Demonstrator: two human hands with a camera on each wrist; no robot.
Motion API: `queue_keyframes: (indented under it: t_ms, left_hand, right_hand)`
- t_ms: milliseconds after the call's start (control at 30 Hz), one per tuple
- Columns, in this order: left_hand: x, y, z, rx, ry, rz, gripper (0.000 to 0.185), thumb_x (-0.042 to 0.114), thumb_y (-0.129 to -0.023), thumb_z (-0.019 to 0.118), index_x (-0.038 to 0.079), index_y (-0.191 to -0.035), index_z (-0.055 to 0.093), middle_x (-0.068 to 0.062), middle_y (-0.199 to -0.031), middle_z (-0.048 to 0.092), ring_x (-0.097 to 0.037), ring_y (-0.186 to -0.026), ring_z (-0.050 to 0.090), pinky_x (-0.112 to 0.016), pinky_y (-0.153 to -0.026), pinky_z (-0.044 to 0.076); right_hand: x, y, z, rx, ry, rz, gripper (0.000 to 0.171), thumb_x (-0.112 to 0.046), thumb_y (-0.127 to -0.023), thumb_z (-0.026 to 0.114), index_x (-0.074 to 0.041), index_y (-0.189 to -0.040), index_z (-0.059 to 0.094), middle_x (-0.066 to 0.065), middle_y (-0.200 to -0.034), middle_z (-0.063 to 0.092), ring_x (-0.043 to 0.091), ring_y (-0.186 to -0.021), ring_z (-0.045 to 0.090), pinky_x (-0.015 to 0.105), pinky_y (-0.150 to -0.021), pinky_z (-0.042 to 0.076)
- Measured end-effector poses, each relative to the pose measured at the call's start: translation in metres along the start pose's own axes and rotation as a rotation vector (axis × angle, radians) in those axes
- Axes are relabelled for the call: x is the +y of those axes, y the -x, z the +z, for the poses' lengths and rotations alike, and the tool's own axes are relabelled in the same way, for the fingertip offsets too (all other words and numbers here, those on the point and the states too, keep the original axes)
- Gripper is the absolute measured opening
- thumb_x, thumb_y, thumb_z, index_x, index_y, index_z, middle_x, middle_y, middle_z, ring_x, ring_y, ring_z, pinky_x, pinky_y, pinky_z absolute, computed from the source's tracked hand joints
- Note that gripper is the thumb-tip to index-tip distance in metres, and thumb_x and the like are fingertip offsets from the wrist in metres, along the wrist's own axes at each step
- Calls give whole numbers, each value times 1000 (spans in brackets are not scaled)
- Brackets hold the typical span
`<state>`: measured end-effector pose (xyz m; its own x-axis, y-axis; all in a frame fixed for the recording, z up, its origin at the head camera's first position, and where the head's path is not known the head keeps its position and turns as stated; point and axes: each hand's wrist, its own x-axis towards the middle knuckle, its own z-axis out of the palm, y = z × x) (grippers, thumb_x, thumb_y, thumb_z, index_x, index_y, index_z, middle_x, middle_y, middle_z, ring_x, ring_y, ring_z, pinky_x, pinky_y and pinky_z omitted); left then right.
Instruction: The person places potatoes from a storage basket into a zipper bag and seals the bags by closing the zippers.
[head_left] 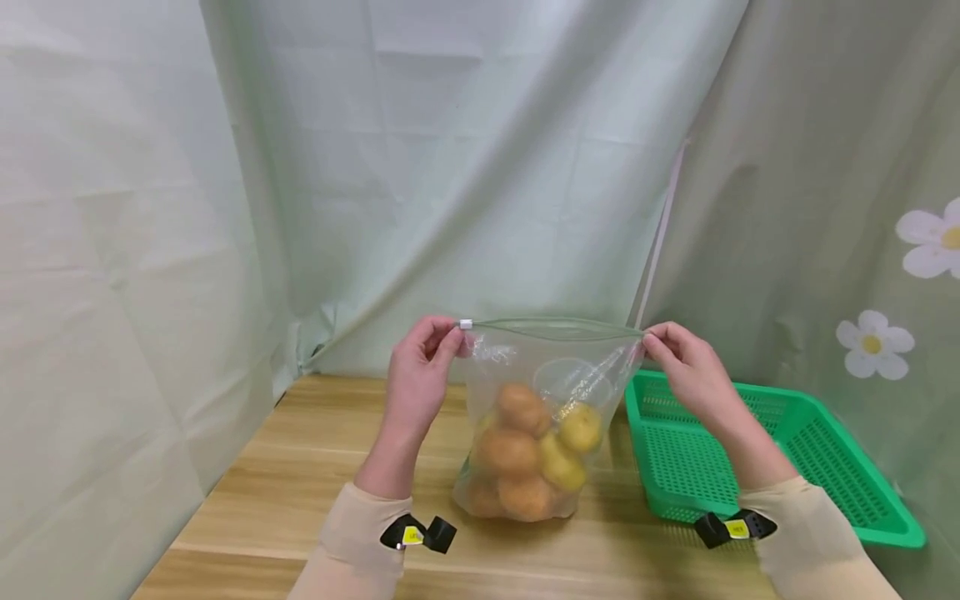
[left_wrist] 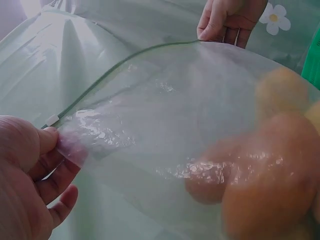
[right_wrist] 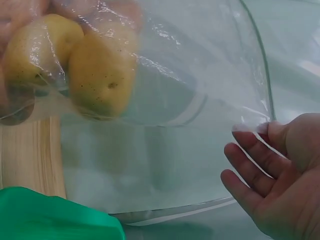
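A clear zip bag (head_left: 555,367) with a green zip strip (head_left: 558,328) hangs upright between both hands. Inside it lie several orange-brown, rounded vegetables (head_left: 510,452) and yellow potatoes (right_wrist: 102,75). My left hand (head_left: 420,367) pinches the bag's top left corner, beside the white slider (head_left: 466,324). At the top right corner, thumb and finger of my right hand (head_left: 690,367) pinch the edge, the other fingers loosely bent in the right wrist view. The bag's mouth gapes slightly in the middle. Its bottom is at the wooden table; whether it touches, I cannot tell.
A green plastic basket (head_left: 686,450) stands on the right side of the wooden table (head_left: 300,467), partly behind my right forearm. Pale green cloth (head_left: 450,167) hangs behind and at the sides, with white flowers (head_left: 876,344) on the right.
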<state>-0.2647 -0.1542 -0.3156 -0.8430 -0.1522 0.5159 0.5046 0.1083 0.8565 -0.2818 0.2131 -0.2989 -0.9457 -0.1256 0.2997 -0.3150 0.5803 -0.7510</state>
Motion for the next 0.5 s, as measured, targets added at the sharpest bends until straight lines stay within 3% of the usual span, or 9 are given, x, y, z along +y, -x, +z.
queue_keyframes:
  t_ms: [300,500]
  left_hand:
    - [1,-2,6,-37,3,34,8,10,-108,71,6,-110,77,-9,-100,79,-25,-92,73,-33,-90,61]
    - [1,-1,8,-21,11,17,10,11,-107,73,5,-111,79,-11,-99,79,-23,-92,73,-40,-89,61]
  right_hand:
    - [-16,3,-2,57,11,-118,46,-35,-119,51,-11,-156,58,13,-155,61,38,-147,52,67,-118,41]
    - [-42,-3,2,42,117,-185,50,-37,-117,56,-14,-162,55,13,-157,58,38,-149,49,68,-117,41]
